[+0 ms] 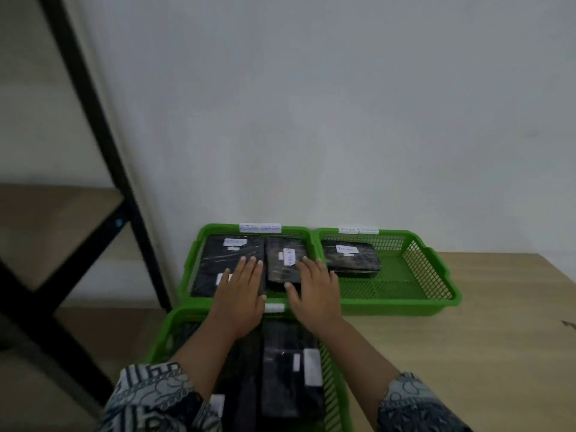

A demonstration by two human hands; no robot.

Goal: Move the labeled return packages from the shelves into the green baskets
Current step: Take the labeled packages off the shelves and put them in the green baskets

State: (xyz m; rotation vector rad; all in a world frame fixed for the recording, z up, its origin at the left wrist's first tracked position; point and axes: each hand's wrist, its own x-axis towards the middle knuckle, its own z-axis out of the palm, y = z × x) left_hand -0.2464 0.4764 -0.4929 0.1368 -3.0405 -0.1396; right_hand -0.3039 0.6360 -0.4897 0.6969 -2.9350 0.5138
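Observation:
Three green baskets stand on a wooden table. The far left basket (199, 241) holds black wrapped packages with white labels: a wide one (218, 260) on the left and a narrower one (280, 263) beside it. My left hand (240, 291) lies flat, fingers spread, over the wide package's near right corner. My right hand (311, 288) lies flat with fingers apart at the narrower package's right edge. Neither hand grips anything. The far right basket (420, 275) holds one labeled package (352, 255). The near basket (168, 325), under my forearms, contains several black packages (286, 369).
A black metal shelf frame (103, 141) with wooden boards (46, 229) stands at the left. Bare wooden tabletop (467, 353) spreads to the right of the baskets. A plain white wall rises behind. White tags (260, 227) sit on the basket rims.

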